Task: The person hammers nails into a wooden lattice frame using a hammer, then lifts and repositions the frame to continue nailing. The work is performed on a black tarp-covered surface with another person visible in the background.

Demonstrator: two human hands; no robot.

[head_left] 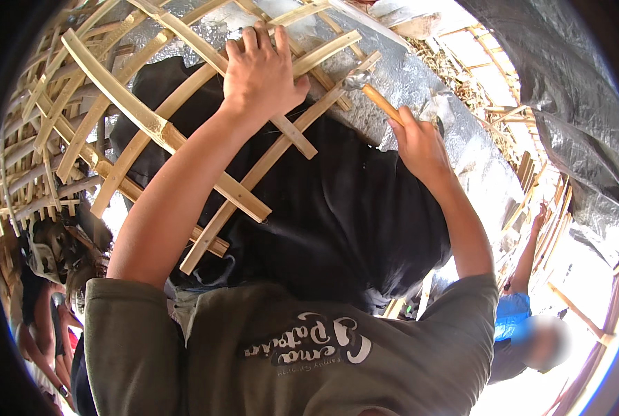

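Note:
A lattice of crossed, split bamboo strips [250,187] spreads before me. My left hand [257,73] is closed over a strip in its upper part, fingers bent over it and thumb out to the right. In my right hand [420,145] is a hammer [382,104], gripped by its light wooden handle. The hammer's metal head is at the upper end of a slanting strip, right of my left hand; whether it touches is not clear. Black cloth [323,208] hangs behind the strips and below my hands.
Silvery sheeting [476,166] lies behind the lattice, and dark plastic sheeting [580,90] hangs at the upper right. More woven bamboo [39,152] stands at the left. A person in blue and black [512,319] is at the lower right with an arm raised; others show at the lower left.

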